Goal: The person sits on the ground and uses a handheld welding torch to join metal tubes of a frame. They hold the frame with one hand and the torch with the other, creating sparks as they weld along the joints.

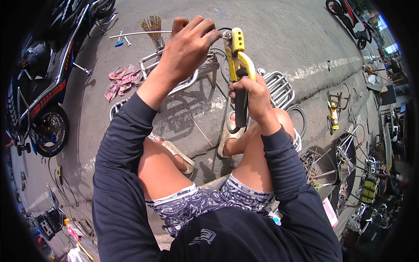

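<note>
My right hand (258,97) is wrapped round the black handle of a yellow welding electrode holder (238,40), held upright over my knees. A cable hangs from the handle's lower end. My left hand (188,49) is closed in a pinch on a thin welding rod (139,33). The rod runs out to the left, and its other end reaches the holder's jaws, where my left fingertips are. Whether the jaws are clamped on the rod I cannot tell. Beneath my hands lies a metal tube frame (188,83) with curved bars.
A bundle of rods (151,24) stands beyond my left hand, near a wrench (127,41) and a blue-handled tool (118,43). A stained pink rag (122,81) lies on the pavement. A motorcycle (48,87) stands at left. Metal parts (321,163) and a coiled cable (299,117) lie at right.
</note>
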A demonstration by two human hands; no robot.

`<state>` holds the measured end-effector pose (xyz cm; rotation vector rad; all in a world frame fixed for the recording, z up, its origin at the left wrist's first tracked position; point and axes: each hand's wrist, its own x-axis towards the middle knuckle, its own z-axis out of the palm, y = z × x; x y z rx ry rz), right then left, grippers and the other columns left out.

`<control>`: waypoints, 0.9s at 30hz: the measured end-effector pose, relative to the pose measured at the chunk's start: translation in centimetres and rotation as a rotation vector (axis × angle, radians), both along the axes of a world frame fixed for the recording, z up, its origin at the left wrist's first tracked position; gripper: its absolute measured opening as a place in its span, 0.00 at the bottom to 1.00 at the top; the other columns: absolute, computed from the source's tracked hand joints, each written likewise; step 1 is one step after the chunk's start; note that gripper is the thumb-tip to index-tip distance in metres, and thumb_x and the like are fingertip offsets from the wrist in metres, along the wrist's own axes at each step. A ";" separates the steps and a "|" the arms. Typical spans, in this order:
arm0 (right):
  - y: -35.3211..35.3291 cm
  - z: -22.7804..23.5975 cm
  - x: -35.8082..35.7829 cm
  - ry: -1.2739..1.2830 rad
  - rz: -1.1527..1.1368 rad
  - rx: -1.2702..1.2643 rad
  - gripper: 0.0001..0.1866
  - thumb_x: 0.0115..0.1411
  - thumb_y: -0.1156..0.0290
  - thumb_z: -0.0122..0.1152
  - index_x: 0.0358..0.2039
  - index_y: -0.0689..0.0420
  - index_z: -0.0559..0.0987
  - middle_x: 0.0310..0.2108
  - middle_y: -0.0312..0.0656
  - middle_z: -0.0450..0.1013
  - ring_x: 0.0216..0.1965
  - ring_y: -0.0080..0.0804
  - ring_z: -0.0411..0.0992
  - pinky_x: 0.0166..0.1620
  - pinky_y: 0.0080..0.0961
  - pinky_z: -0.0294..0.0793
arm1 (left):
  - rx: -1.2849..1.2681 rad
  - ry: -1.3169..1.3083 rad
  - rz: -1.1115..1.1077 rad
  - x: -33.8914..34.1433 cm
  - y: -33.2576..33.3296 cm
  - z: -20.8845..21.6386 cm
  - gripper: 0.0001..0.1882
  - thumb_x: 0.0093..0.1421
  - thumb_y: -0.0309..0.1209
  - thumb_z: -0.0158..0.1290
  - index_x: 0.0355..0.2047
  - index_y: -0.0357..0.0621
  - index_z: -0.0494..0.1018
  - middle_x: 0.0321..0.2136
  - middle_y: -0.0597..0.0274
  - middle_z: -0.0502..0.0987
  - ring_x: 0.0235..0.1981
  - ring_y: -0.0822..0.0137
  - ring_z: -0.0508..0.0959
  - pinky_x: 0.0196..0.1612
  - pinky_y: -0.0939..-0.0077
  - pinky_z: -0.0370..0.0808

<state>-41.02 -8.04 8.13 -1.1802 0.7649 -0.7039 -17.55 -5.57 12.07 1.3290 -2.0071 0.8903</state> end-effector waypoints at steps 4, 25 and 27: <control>0.1 0.0 0.1 -0.006 -0.006 0.030 0.13 0.56 0.73 0.55 0.40 0.66 0.75 0.29 0.44 0.75 0.26 0.30 0.74 0.32 0.29 0.78 | 0.012 0.024 0.011 0.1 -0.5 -0.4 0.19 0.53 0.22 0.64 0.45 0.54 0.82 0.40 0.72 0.79 0.45 0.68 0.79 0.48 0.67 0.64; 0.1 0.3 0.2 0.058 0.029 0.047 0.15 0.60 0.68 0.62 0.45 0.61 0.75 0.31 0.38 0.74 0.30 0.27 0.73 0.35 0.26 0.75 | 0.057 -0.036 0.009 0.3 -0.6 -1.5 0.16 0.58 0.26 0.59 0.47 0.50 0.80 0.44 0.68 0.78 0.50 0.68 0.77 0.56 0.67 0.66; -0.1 0.3 0.1 0.032 0.072 0.030 0.23 0.60 0.62 0.66 0.52 0.60 0.74 0.35 0.38 0.74 0.34 0.27 0.73 0.41 0.25 0.73 | 0.132 0.000 -0.021 1.3 -1.0 -2.0 0.20 0.58 0.24 0.60 0.51 0.55 0.79 0.47 0.68 0.78 0.51 0.66 0.78 0.59 0.66 0.67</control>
